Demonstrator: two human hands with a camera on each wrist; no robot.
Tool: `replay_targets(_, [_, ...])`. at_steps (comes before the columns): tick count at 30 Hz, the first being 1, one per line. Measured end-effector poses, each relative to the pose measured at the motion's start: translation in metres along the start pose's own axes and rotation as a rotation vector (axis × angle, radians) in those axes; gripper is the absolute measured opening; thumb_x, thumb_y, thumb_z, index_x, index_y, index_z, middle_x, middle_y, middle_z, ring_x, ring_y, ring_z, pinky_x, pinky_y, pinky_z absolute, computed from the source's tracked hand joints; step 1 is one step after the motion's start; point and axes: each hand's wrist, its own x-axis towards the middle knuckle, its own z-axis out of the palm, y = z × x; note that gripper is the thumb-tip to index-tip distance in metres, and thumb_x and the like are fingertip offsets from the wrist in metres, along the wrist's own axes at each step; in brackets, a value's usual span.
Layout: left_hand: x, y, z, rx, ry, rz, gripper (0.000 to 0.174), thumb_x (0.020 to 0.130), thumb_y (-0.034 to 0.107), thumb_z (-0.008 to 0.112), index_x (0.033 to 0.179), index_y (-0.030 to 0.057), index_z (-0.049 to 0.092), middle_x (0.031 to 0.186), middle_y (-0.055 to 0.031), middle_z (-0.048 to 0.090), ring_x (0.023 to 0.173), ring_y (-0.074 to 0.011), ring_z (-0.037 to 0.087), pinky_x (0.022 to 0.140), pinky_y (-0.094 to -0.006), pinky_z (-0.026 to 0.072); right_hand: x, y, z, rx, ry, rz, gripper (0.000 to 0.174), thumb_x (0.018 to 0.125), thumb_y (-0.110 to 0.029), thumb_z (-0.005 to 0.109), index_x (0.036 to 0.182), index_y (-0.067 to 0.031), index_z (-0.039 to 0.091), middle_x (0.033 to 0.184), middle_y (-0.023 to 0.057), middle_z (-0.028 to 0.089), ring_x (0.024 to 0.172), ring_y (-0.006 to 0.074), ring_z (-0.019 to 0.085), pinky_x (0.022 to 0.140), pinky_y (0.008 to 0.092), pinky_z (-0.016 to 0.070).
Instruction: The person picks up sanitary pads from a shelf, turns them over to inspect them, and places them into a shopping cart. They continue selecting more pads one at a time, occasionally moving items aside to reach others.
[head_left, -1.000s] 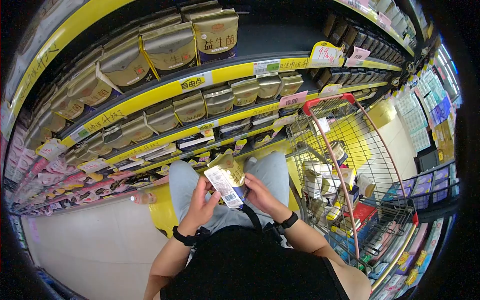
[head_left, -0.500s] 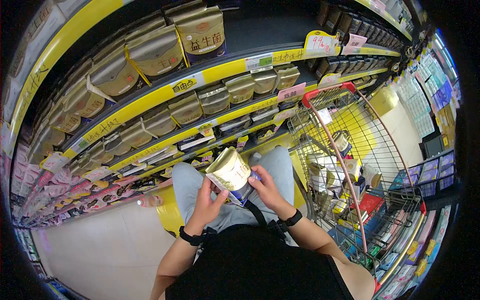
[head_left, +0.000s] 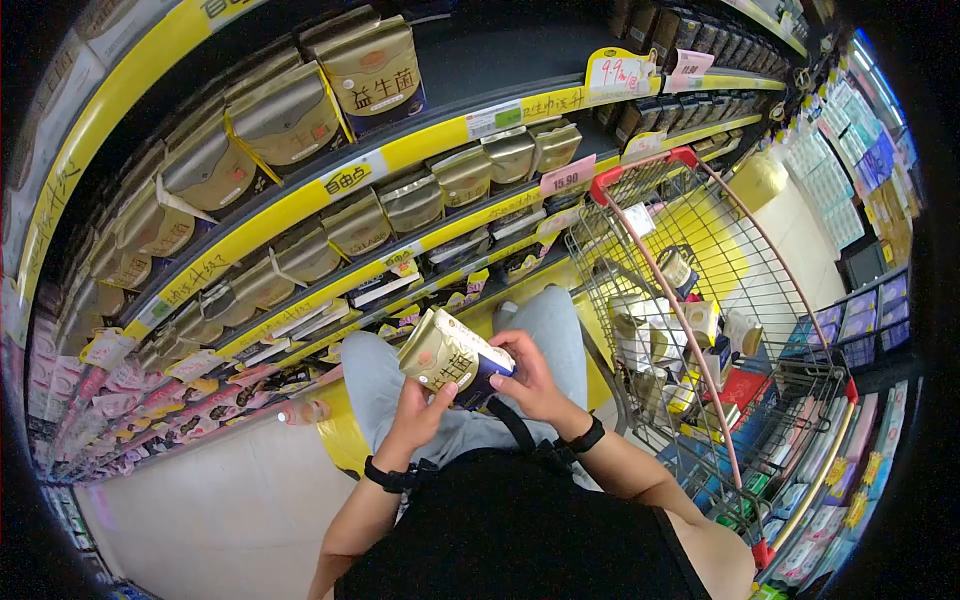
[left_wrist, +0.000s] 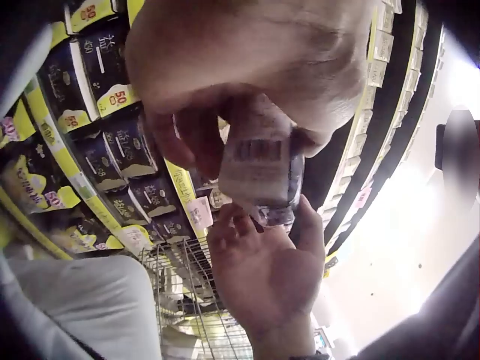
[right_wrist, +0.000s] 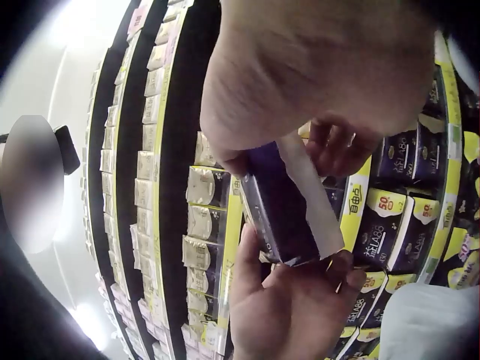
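A gold and dark blue pack of sanitary pads (head_left: pixel 452 358) is held above the lap, its printed gold front tilted up in the head view. My left hand (head_left: pixel 418 412) grips its lower left side, thumb on the front. At the opposite end, my right hand (head_left: pixel 530 378) pinches the pack with the thumb over the dark blue part. The left wrist view shows a pale side panel with a barcode (left_wrist: pixel 259 150) between both hands. From the right wrist, the pack's dark blue face (right_wrist: pixel 281 202) and a white side are visible.
Shelves of similar gold packs (head_left: pixel 285 120) rise in front, with yellow label strips (head_left: pixel 345 180) and a pink price tag (head_left: pixel 567 177). A wire shopping cart (head_left: pixel 700 330) holding several packages stands close on the right. On the floor to the left is a bottle (head_left: pixel 303 411).
The pack has been turned in both hands, from its white barcode side to its gold front. The head view has shifted slightly, and both hands keep hold of the pack.
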Motion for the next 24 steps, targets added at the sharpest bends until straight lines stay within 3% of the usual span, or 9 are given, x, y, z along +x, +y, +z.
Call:
replay_targets(3, [-0.003, 0.004, -0.001, -0.043, 0.004, 0.009, 0.059, 0.092, 0.012, 0.067, 0.142, -0.0013, 0.038, 0.133, -0.0125, 0.055, 0.121, -0.0204, 0.055, 0.103, -0.0367, 0.0453, 0.001, 0.008, -0.003, -0.057, -0.012, 0.089, 0.042, 0.086, -0.01, 0.071, 0.122, -0.0035, 0.052, 0.116, 0.0099, 0.056, 0.113, 0.023, 0.054, 0.099, 0.0372, 0.0435])
replay_targets(6, [-0.006, 0.007, -0.005, -0.085, -0.007, 0.016, 0.061, 0.09, 0.011, 0.069, 0.142, -0.0013, 0.039, 0.133, -0.0124, 0.056, 0.12, -0.021, 0.057, 0.103, -0.0367, 0.0458, 0.006, -0.022, -0.017, -0.72, 0.168, -0.307, 0.04, 0.082, -0.015, 0.074, 0.116, -0.0032, 0.057, 0.111, 0.0134, 0.059, 0.108, 0.0304, 0.058, 0.096, 0.0402, 0.0455])
replay_targets(7, [-0.008, 0.008, -0.008, -0.089, -0.014, 0.018, 0.062, 0.089, 0.011, 0.069, 0.142, -0.0013, 0.039, 0.133, -0.0124, 0.056, 0.119, -0.0213, 0.057, 0.103, -0.0367, 0.0459, 0.008, -0.022, -0.035, -0.903, 0.288, -0.408, 0.04, 0.079, -0.017, 0.075, 0.112, -0.0019, 0.058, 0.107, 0.017, 0.06, 0.104, 0.0361, 0.058, 0.094, 0.0423, 0.0457])
replay_targets(10, [-0.015, -0.003, -0.016, -0.16, 0.007, -0.01, 0.066, 0.085, 0.012, 0.071, 0.142, -0.0011, 0.039, 0.133, -0.0125, 0.056, 0.12, -0.0218, 0.057, 0.103, -0.0367, 0.0456, 0.016, -0.054, -0.093, -1.077, 0.695, -0.471, 0.034, 0.078, -0.011, 0.072, 0.106, -0.0011, 0.057, 0.104, 0.0173, 0.059, 0.099, 0.0361, 0.056, 0.088, 0.0439, 0.0441])
replay_targets(12, [-0.017, -0.007, -0.019, -0.145, 0.011, -0.034, 0.069, 0.083, 0.012, 0.072, 0.143, -0.001, 0.038, 0.134, -0.0132, 0.055, 0.121, -0.0229, 0.057, 0.104, -0.0373, 0.0456, 0.007, -0.083, -0.121, -1.241, 0.858, -0.333, 0.037, 0.079, -0.008, 0.072, 0.111, -0.0001, 0.056, 0.113, 0.0194, 0.056, 0.112, 0.0385, 0.051, 0.098, 0.0445, 0.0402])
replay_targets(14, [-0.013, -0.011, -0.019, -0.15, -0.004, -0.035, 0.069, 0.083, 0.011, 0.071, 0.143, -0.0009, 0.037, 0.135, -0.0136, 0.055, 0.122, -0.0235, 0.057, 0.104, -0.0379, 0.0454, -0.007, -0.091, -0.143, -1.424, 0.953, -0.343, 0.041, 0.08, -0.01, 0.072, 0.116, 0.0014, 0.055, 0.12, 0.0211, 0.054, 0.122, 0.0407, 0.047, 0.104, 0.0472, 0.039])
replay_targets(17, [-0.005, -0.011, -0.012, -0.155, 0.019, -0.014, 0.071, 0.084, 0.011, 0.07, 0.145, -0.0006, 0.035, 0.136, -0.0145, 0.053, 0.123, -0.0244, 0.056, 0.106, -0.0384, 0.0441, -0.02, -0.098, -0.138, -1.589, 0.742, -0.161, 0.044, 0.082, -0.015, 0.071, 0.119, 0.0025, 0.055, 0.126, 0.0213, 0.05, 0.128, 0.0412, 0.044, 0.107, 0.0489, 0.0371])
replay_targets(24, [0.0, -0.011, -0.011, -0.112, -0.013, 0.025, 0.075, 0.083, 0.015, 0.07, 0.147, 0.0015, 0.034, 0.138, -0.0137, 0.052, 0.124, -0.0255, 0.054, 0.107, -0.0398, 0.0436, -0.027, -0.089, -0.156, -1.697, 0.771, -0.017, 0.043, 0.08, -0.021, 0.072, 0.114, 0.001, 0.058, 0.132, 0.0192, 0.048, 0.126, 0.0378, 0.044, 0.105, 0.0484, 0.0374])
